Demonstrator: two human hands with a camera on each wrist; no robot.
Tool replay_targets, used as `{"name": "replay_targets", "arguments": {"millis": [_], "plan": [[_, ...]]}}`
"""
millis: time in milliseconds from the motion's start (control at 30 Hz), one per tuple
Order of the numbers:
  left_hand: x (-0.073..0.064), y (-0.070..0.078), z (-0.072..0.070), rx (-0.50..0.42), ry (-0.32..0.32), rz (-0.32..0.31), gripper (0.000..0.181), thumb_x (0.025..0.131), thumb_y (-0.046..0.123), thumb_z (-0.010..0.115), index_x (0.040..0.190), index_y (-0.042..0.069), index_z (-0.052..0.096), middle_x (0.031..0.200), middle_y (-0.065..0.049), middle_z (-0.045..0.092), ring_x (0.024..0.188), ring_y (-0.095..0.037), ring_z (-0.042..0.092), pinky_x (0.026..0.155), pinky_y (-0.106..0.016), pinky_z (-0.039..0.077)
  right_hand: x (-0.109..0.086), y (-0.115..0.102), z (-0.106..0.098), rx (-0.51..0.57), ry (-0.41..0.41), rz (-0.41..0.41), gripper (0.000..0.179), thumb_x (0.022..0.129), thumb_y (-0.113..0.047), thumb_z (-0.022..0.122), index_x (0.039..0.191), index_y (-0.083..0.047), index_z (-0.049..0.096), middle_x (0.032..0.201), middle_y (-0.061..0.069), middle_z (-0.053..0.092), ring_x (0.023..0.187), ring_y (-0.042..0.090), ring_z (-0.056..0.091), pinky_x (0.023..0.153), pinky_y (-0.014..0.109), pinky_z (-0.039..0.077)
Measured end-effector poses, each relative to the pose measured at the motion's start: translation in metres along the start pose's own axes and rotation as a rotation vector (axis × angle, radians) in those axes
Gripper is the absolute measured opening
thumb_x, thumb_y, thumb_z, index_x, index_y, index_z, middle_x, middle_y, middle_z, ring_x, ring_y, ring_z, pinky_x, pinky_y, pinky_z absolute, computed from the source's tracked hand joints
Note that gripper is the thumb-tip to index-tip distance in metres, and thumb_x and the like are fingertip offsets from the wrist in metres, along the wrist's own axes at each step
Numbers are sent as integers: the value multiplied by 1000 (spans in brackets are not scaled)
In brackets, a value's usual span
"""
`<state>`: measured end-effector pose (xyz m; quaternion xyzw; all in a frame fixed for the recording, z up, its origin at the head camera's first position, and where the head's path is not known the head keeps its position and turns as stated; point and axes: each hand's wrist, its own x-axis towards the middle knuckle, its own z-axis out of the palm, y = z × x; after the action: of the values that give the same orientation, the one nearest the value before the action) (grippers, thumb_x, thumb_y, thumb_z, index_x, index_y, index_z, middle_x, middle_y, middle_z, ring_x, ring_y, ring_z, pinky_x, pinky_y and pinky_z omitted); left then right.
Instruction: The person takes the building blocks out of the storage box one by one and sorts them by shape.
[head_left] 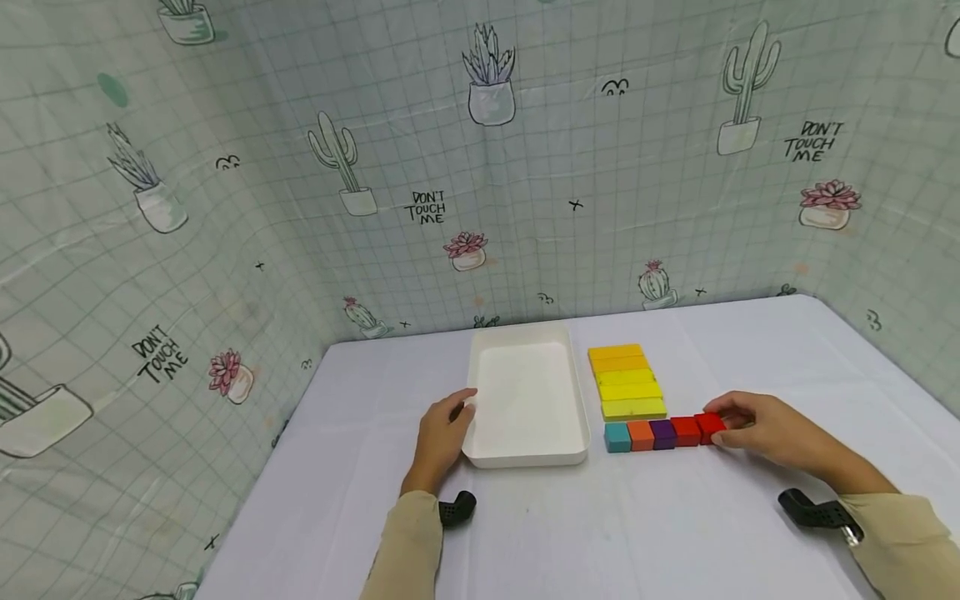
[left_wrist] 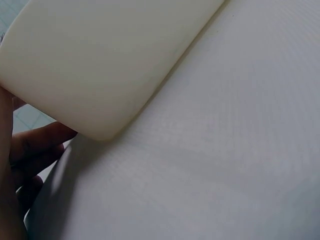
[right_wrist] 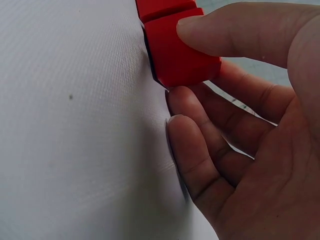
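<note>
In the head view my right hand is at the right end of a row of small blocks. Its thumb and forefinger pinch the endmost red block, which sits beside another red block. Leftward along the row come a purple block, an orange block and a teal block. My left hand rests against the left side of a shallow white tray, fingers loosely bent at its rim. The left wrist view shows the tray's outer wall close up, with some fingers beside it.
Behind the row lie several flat yellow and orange-yellow blocks side by side, right of the tray. A white cloth covers the table. A cactus-patterned curtain stands behind and at the sides. Each wrist carries a black camera mount.
</note>
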<state>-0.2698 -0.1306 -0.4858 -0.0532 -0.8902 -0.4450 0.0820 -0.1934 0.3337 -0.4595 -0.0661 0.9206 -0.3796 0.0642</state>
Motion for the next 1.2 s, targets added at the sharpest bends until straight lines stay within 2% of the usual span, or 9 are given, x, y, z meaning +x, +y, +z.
{"name": "replay_targets", "arguments": {"millis": [267,400,567,633,767,933,1000,1100,1200], "plan": [[0,0,0,-1,-13,-2,33,100,27,59,131,24,68,125,-8,65,120,-28,57,105,-52,42,-3,1,1,2,0,4,45,88,-22,76,125,-1,62,108,8,67,96,24,60,73,27,53],[2,2,3,-1,-8,22,33,100,26,59,132,23,68,126,-9,65,121,-29,57,105,-52,42,-5,1,0,-1,10,13,47,89,-26,76,126,-1,61,110,9,67,98,25,60,75,29,53],[5,2,5,-15,-47,58,35,102,29,57,135,25,65,129,-7,64,124,-28,55,106,-51,41,-12,3,-3,-13,-2,32,54,90,-31,75,130,1,59,116,13,66,100,26,60,74,29,54],[5,2,5,-44,-52,38,36,102,31,56,138,26,63,127,-5,65,122,-25,56,106,-49,42,-13,4,-5,-10,-12,34,56,93,-35,72,133,1,56,119,15,65,99,25,61,73,28,55],[4,0,2,-108,-21,-31,36,102,33,55,137,26,63,121,-1,66,114,-21,58,102,-47,44,-11,5,-11,39,-26,42,59,99,-40,63,137,3,52,124,19,63,96,24,62,73,30,56],[9,1,-7,-129,-25,-48,33,103,33,53,131,21,67,125,0,65,116,-20,58,102,-47,45,-5,6,-18,57,32,85,59,101,-44,58,136,3,53,114,13,67,92,23,63,72,30,56],[11,2,-13,-106,-44,-33,33,103,33,53,129,20,68,126,0,65,118,-22,58,102,-48,45,-2,6,-20,58,61,81,57,101,-42,59,135,2,54,109,11,68,90,23,63,71,29,56],[15,1,-22,-25,-63,-3,32,102,31,54,128,20,69,125,-2,66,117,-24,58,101,-49,46,2,6,-26,63,94,46,52,102,-36,58,135,4,53,108,14,68,91,25,64,71,30,57],[20,-2,-32,148,-64,65,32,102,30,55,127,19,70,120,-4,69,114,-26,61,100,-51,45,10,4,-32,36,114,24,50,103,-32,57,136,5,52,111,19,68,93,27,64,72,32,58]]}}
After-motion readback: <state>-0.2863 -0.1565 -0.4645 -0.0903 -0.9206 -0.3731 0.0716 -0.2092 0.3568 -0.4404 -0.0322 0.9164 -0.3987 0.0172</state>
